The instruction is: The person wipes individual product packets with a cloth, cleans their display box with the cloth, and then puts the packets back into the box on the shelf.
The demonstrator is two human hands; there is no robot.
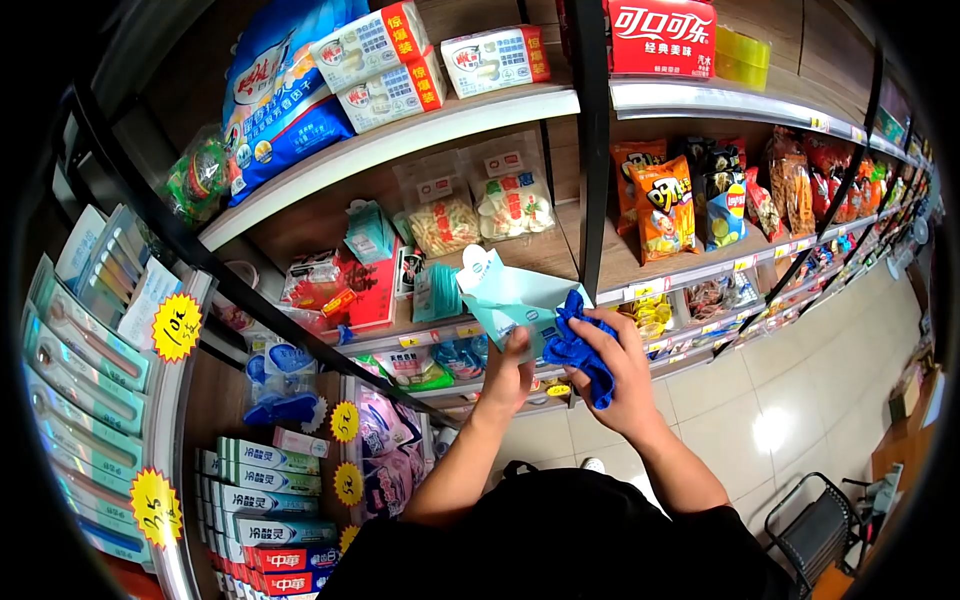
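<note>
My left hand [508,376] grips the lower edge of a pale teal flat package [506,299] with a white hang tab at its top. In my right hand [622,372] is a bunched dark blue cloth [580,350], which lies against the package's lower right side. Both hands are in front of my body, just before the middle shelf. Close behind the package, a stack of similar teal packs [437,292] stands on that shelf. What is printed on the package is too small to read.
Soap packs [496,60] and a blue detergent bag [285,100] sit on the upper shelf. Chip bags [662,215] line the right shelf. Toothpaste boxes [275,478] are stacked lower left, below hanging toothbrush packs [90,400]. A black chair [815,525] stands on the tiled floor.
</note>
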